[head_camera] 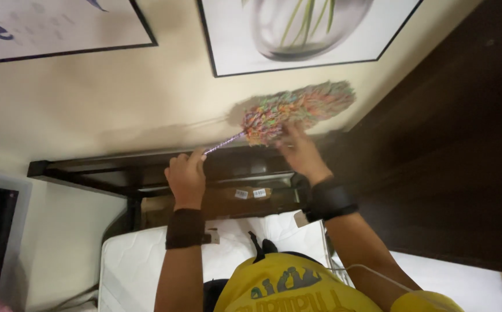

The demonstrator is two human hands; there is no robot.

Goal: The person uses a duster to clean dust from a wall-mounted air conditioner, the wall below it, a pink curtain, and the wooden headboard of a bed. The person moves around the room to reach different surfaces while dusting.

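The left hand point(186, 175) is closed around the thin, striped handle point(223, 143) of a multicoloured feather duster point(297, 110), whose fluffy head lies against the cream wall point(118, 86) toward one o'clock from that hand. The right hand point(300, 151) is at the lower edge of the duster head, fingers pressed into the fluff; whether they pinch it cannot be told. A framed vase picture point(303, 34) hangs at twelve o'clock above the duster. A dark headboard point(112, 170) and white mattress point(141, 260) lie toward six o'clock.
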